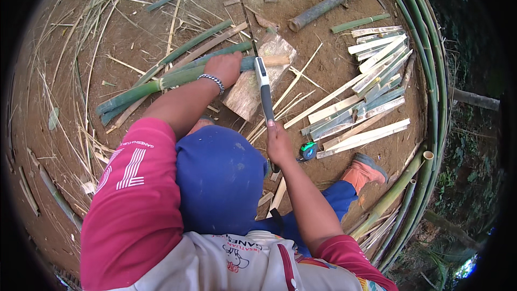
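Note:
My right hand (279, 144) is closed around the grey-and-white handle of a hand saw (263, 83), whose thin dark blade points away from me. The saw lies across a green bamboo length (180, 77) near its right end. My left hand (224, 69), with a chain bracelet at the wrist, presses down and grips the bamboo close to the saw. Under that end sits a wooden block (245, 96). More bamboo strips (196, 40) lie beside and beyond the held piece. My blue-clad knee (221, 178) is just below the block.
Cut bamboo slats (377, 86) lie in a pile on the right, with a tape measure (308, 151) near them. A thick bamboo pole (334, 4) rests at the far right. Long green poles (431, 75) line the right edge. Shavings (99, 16) litter the dirt at left.

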`<state>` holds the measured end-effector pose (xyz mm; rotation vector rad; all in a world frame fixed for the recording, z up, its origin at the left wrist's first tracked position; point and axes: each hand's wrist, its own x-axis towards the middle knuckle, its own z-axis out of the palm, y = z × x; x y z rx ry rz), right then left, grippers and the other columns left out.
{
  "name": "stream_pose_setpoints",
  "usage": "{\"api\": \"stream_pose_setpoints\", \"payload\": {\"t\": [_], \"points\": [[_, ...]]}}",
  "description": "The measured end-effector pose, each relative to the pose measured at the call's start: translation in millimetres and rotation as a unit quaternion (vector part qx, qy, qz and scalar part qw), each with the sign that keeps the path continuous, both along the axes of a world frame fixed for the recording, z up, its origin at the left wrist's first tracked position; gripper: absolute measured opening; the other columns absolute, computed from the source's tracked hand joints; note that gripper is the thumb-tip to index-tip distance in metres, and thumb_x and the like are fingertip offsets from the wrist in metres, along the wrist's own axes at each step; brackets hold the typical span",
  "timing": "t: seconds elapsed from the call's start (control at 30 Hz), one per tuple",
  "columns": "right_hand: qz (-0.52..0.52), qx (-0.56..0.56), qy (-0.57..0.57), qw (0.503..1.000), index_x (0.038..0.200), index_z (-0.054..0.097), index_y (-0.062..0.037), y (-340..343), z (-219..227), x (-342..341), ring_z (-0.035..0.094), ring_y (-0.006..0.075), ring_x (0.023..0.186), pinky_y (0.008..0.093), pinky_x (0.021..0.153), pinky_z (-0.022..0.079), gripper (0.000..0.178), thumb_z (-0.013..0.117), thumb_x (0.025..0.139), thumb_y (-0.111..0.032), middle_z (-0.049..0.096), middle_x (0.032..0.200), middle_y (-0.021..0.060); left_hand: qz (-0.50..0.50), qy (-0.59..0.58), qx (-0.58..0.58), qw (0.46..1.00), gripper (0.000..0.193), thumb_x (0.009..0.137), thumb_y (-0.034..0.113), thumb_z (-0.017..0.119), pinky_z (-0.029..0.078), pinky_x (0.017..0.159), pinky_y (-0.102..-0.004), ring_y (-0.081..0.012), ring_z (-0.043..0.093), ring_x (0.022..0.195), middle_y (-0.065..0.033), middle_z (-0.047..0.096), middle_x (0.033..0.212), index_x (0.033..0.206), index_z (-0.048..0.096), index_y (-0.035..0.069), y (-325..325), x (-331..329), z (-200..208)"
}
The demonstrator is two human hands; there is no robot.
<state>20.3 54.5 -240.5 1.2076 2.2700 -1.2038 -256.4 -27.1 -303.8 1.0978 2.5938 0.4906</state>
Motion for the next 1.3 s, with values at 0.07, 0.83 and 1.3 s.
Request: {"api": "stream_pose_setpoints", "payload": {"t": [0.07,0.83,1.3], "points": [[0.011,0.021,-0.004,1.0,0.119,0.058,-0.0038,-9.9,5.3,11.3,0.063,0.0483,0.091,0.051,0.08,0.049,0.048,0.04,0.106,-0.046,0.065,0.092,0.0274,0.006,0.0,0.01,1.0,0.015,0.088,0.009,0.051,0.055,0.075,-0.0518,-0.041,0.07,0.086,-0.0235,0.071,0.09,0.1,0.057,0.003,-4.0,-5.6,-4.0],[0.029,0.002,-0.039,0.999,0.124,0.058,-0.0023,-3.7,5.3,47.3,0.064,0.048,0.095,0.0518,0.081,0.049,0.05,0.037,0.107,-0.044,0.066,0.095,0.0273,0.014,0.0,-0.018,1.0,0.017,0.089,0.01,0.05,0.056,0.078,-0.051,-0.0402,0.071,0.09,-0.0234,0.071,0.095,0.102,0.059,0.004,1.2,1.4,3.3],[0.01,-0.032,-0.005,0.999,0.116,0.059,-0.0005,5.8,-2.7,4.3,0.064,0.0484,0.094,0.0498,0.081,0.05,0.05,0.037,0.107,-0.044,0.066,0.096,0.0279,0.014,0.008,-0.022,1.0,0.015,0.089,0.01,0.052,0.055,0.077,-0.0512,-0.0409,0.07,0.088,-0.0237,0.071,0.091,0.1,0.059,0.004,4.3,8.3,2.5]]}}
